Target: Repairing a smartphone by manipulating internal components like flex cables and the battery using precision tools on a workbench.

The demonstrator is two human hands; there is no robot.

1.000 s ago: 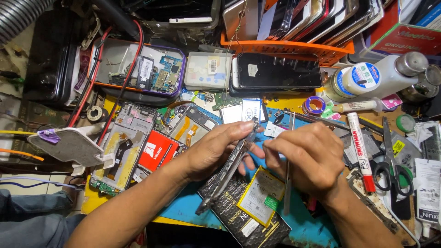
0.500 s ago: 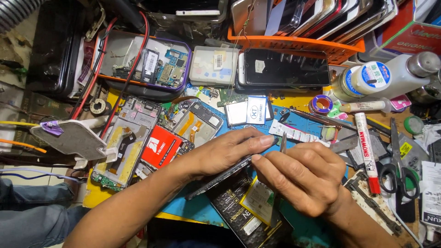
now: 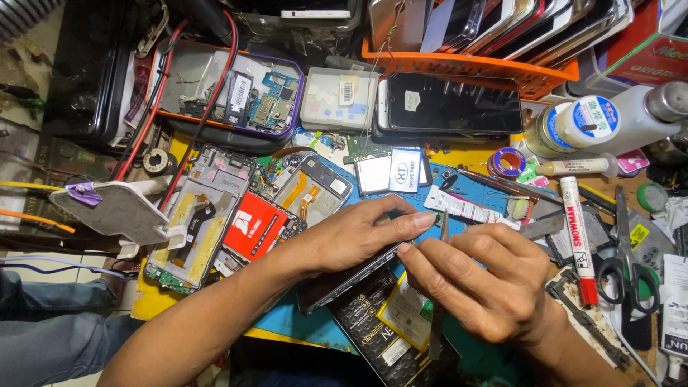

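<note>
The left hand (image 3: 358, 236) is gripping a dark phone (image 3: 344, 276) tilted on edge, near the middle of the bench's (image 3: 301, 322) front edge. The right hand (image 3: 487, 287) is pinching thin metal tweezers (image 3: 441, 279) upright, just beside the phone's upper end. A red-capped marker (image 3: 577, 236) is lying to the right, with black scissors (image 3: 627, 265) beyond it.

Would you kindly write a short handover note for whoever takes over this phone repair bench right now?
Left hand: grips the dark phone, tilted on edge over the blue mat.
Right hand: pinches a thin metal pry tool, tip at the phone's upper edge by the left fingertips.
Nearby: opened phone frames to the left, red marker and scissors to the right.
Done: tool placed at the edge. Left: no gap shows yet; whether the phone is opened cannot be told.
</note>
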